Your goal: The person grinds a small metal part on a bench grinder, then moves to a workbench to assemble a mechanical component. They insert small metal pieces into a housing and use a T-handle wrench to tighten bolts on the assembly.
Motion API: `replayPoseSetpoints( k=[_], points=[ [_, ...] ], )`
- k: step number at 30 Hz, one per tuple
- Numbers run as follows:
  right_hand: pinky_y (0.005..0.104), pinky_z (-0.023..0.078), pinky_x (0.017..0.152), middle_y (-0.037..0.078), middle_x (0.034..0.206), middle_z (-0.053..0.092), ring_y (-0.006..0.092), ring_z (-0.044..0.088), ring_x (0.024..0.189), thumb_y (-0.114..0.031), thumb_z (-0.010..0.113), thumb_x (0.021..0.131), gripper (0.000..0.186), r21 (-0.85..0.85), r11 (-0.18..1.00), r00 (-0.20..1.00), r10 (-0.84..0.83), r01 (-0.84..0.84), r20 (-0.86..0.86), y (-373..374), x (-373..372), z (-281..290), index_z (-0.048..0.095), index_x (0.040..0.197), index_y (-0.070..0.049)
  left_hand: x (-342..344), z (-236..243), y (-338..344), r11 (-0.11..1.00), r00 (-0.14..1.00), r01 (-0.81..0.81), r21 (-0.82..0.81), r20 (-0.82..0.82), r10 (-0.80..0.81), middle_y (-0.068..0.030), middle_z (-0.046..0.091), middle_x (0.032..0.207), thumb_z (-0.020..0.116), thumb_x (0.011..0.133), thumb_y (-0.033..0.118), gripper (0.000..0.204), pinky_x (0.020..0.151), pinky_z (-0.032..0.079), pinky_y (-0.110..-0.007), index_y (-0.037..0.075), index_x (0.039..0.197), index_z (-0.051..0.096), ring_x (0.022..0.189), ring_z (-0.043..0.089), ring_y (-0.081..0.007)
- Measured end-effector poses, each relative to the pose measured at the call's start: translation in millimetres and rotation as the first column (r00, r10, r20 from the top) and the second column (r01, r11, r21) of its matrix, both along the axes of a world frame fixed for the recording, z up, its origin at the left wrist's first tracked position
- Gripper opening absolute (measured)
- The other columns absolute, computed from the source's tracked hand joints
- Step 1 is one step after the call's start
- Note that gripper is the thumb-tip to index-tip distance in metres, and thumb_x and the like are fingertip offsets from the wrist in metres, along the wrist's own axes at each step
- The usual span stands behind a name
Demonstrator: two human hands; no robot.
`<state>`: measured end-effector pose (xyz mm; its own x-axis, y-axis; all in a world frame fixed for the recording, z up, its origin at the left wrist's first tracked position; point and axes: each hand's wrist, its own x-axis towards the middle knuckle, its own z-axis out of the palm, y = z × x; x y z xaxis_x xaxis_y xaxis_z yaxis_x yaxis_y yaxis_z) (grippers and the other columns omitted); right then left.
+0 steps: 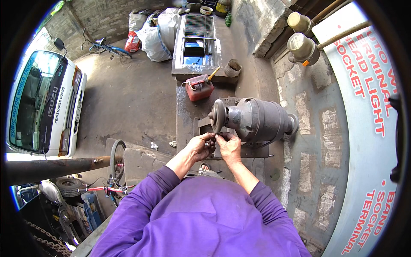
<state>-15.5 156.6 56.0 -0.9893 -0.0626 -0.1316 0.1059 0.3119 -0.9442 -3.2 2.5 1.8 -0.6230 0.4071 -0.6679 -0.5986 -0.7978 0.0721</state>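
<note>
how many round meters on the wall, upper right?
2. One round meter sits higher on the wall, a second meter just below it, both on pipes. More may be hidden beyond the frame.

Counts: two hands (216, 145); one bench grinder (252, 120); one red fuel can (199, 89); one white truck (43, 103); one bicycle (107, 48); two round meters (302, 36); several filled sacks (154, 34), number unclear.

A bare concrete floor (128, 98) is lit by daylight — bounded by a block wall (317, 128); sacks (154, 30), possibly rubbish, are piled beyond.
</note>
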Motion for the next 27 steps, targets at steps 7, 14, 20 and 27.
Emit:
replayPoseSetpoints(
  k=[7,14,20,27],
  points=[
    [0.0297,0.055,0.073,0.011,0.089,0.079,0.0136,0.07,0.078,-0.012,0.077,0.094,0.019,-0.03,0.999,0.999,-0.044,0.043,-0.03,-3,4,2,0.077,0.101,0.006,1,6,2,1.0,0.999,0.001,0.027,-0.047,0.001,-0.0003,0.062,0.084,0.07,0.101,0.019,0.014,0.068,0.057,-0.028,0.006,0.102,0.066,0.074,0.061,-0.012],
    [0.0268,0.052,0.065,0.003,0.08,0.074,0.0057,0.063,0.074,-0.012,0.076,0.095,0.017,0.061,0.99,0.991,0.124,-0.127,0.046,13,3,20,0.076,0.1,0.004,11,29,-7,0.926,0.937,-0.022,-0.377,-0.331,-0.113,-0.0043,0.07,0.091,0.077,0.095,0.011,0.019,0.068,0.052,-0.027,-0.001,0.108,0.072,0.076,0.062,-0.0122],
    [0.029,0.053,0.067,0.006,0.085,0.076,0.0084,0.065,0.074,-0.013,0.076,0.095,0.019,0.147,0.978,0.987,0.155,-0.149,-0.032,13,4,23,0.076,0.1,0.005,5,28,-10,0.895,0.913,-0.009,-0.447,-0.369,-0.175,-0.0034,0.069,0.087,0.076,0.096,0.012,0.02,0.066,0.05,-0.026,-0.002,0.109,0.071,0.073,0.06,-0.0119],
    [0.0284,0.054,0.072,0.008,0.087,0.078,0.0104,0.068,0.077,-0.011,0.074,0.094,0.017,0.012,0.998,0.998,0.057,-0.057,0.02,6,0,9,0.077,0.1,0.005,6,15,7,0.992,0.996,-0.03,-0.126,-0.087,0.019,0.0009,0.063,0.08,0.073,0.098,0.016,0.011,0.064,0.053,-0.028,0.01,0.091,0.067,0.069,0.058,-0.0105]
  ],
)
